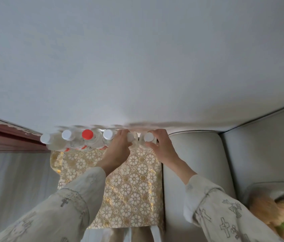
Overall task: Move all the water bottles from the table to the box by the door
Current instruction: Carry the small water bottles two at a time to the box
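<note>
Several clear water bottles stand in a row along the far edge of a table covered by a gold flower-patterned cloth (134, 189), against the white wall. Three have white caps (45, 138) (66, 134) (108, 134) and one has a red cap (87, 134). My left hand (118, 147) grips a white-capped bottle (132, 137) around its neck. My right hand (158, 145) pinches the top of the rightmost white-capped bottle (149, 137). Both bottles look to stand on the table. No box or door is in view.
A pale grey sofa (207, 154) presses against the table's right side, with a furry stuffed toy (273, 210) on its seat. A dark red wooden frame (6, 137) runs along the left. Pale floor lies left of the table.
</note>
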{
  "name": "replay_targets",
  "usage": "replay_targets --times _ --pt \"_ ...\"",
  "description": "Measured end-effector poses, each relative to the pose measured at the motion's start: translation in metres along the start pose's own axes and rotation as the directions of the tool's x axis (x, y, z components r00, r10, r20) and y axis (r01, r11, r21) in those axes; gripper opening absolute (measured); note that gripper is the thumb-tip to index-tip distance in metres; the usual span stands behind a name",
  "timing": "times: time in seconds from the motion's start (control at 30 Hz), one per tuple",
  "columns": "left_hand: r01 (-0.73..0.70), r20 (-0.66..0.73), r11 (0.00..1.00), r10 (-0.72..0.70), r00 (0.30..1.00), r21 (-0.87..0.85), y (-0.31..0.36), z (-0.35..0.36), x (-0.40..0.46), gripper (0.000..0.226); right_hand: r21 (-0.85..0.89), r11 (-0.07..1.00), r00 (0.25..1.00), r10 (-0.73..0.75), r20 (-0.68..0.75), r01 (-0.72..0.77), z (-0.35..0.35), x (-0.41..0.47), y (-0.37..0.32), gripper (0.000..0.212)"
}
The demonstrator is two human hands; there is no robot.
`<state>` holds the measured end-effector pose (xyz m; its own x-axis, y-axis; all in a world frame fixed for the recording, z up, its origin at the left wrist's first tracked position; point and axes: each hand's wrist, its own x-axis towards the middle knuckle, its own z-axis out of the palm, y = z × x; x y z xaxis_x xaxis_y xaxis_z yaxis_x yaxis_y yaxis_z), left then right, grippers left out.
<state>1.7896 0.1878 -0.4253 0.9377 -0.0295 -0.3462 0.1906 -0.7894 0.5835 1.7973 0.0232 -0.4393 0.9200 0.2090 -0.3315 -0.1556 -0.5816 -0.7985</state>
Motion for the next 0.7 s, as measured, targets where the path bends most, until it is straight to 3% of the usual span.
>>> replay_targets --times 0.37,0.57,0.7 --pt "0.14 -0.045 0.988 -0.143 0.989 -0.059 0.009 0.003 0.014 0.039 0.087 0.995 0.999 0.04 0.0 -0.039 0.001 0.017 0.003 0.042" --pt "0.186 -0.061 0.973 -0.196 0.979 -0.138 0.014 -0.007 -0.009 0.049 0.195 0.966 0.984 0.156 0.081 -0.169 -0.003 -0.003 -0.004 0.074" --pt "0.245 -0.069 0.944 -0.266 0.962 -0.22 0.008 -0.016 -0.055 0.043 0.126 0.972 0.973 0.181 0.145 -0.199 -0.003 -0.037 -0.017 0.065"
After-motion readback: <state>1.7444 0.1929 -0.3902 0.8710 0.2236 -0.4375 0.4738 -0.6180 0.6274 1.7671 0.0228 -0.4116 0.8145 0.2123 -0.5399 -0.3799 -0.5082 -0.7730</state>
